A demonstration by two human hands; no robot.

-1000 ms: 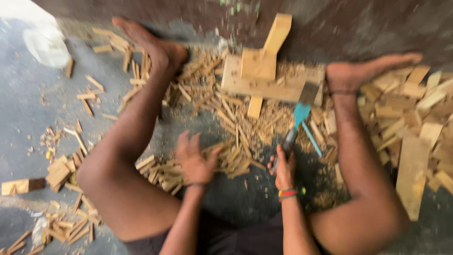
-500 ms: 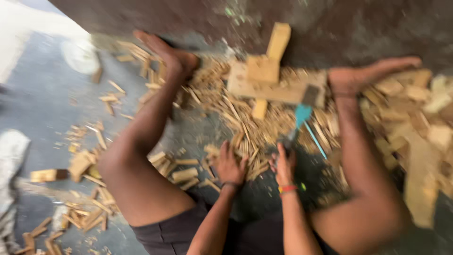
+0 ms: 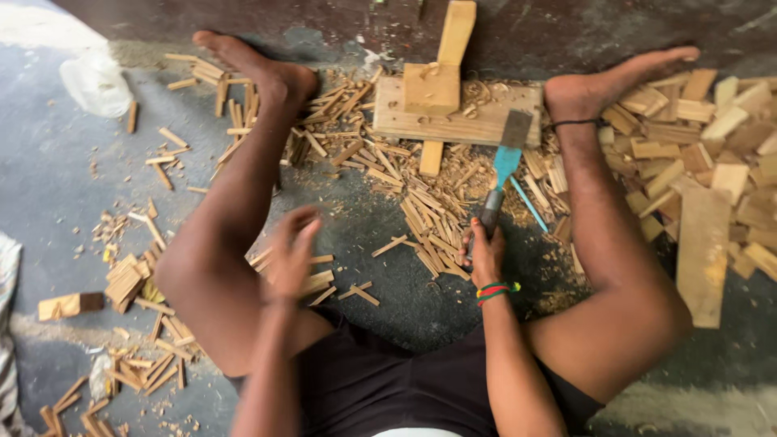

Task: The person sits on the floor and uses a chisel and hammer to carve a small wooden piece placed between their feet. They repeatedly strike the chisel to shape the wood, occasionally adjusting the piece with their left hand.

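Simply blue-necked, flat-bladed chisel (image 3: 503, 170)

— Tool? 
— Chisel (image 3: 503, 174): dark grip, blue shaft, flat grey blade. Right fingers (image 3: 479, 243) wrap the grip; blade angles up beyond them.

— Wood? 
— Thin pale sticks (image 3: 433, 231), flat, just left of those fingers.

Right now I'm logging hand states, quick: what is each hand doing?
Left hand: open, blurred, holding nothing, above the wooden sticks.
Right hand: closed around the handle of the chisel.
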